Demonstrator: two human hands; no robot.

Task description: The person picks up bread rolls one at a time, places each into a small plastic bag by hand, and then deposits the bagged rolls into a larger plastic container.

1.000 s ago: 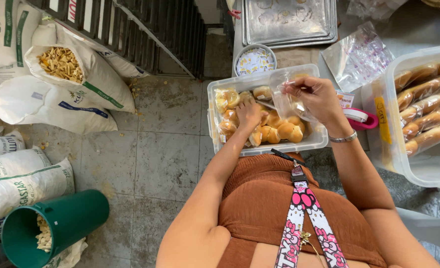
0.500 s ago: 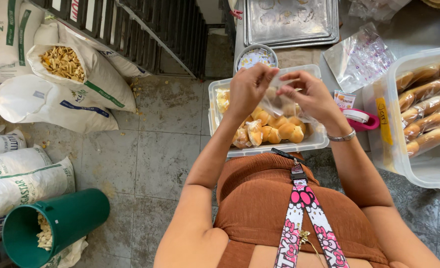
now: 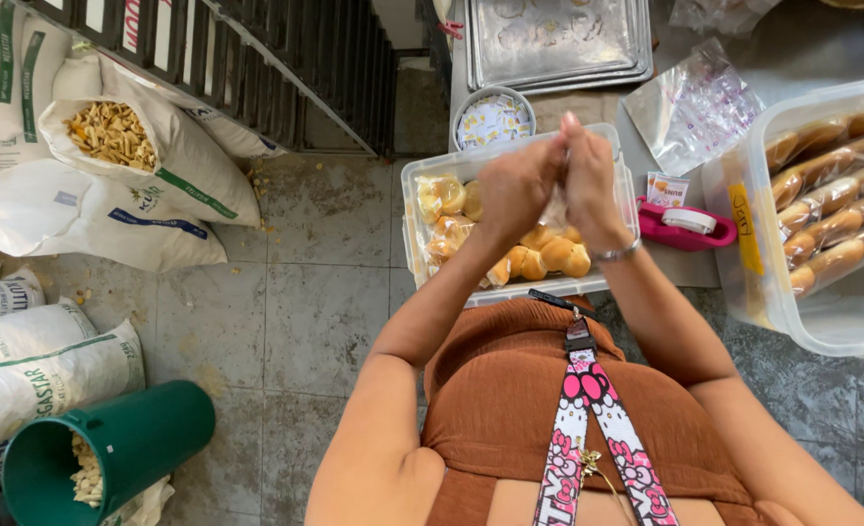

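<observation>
The left hand (image 3: pixel 518 185) and right hand (image 3: pixel 591 183) press together, pinching a small clear plastic bag (image 3: pixel 555 209) above the clear plastic tub of round golden buns (image 3: pixel 510 255); beside it, a larger clear tub (image 3: pixel 822 326) holds long rolls.

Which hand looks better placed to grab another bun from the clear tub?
Probably the left hand. Both hands are pressed together around a small clear bag above the bun tub, but most visible buns lie on the tub's left side, nearer that hand. The right hand sits nearer the pink tape dispenser.
</observation>
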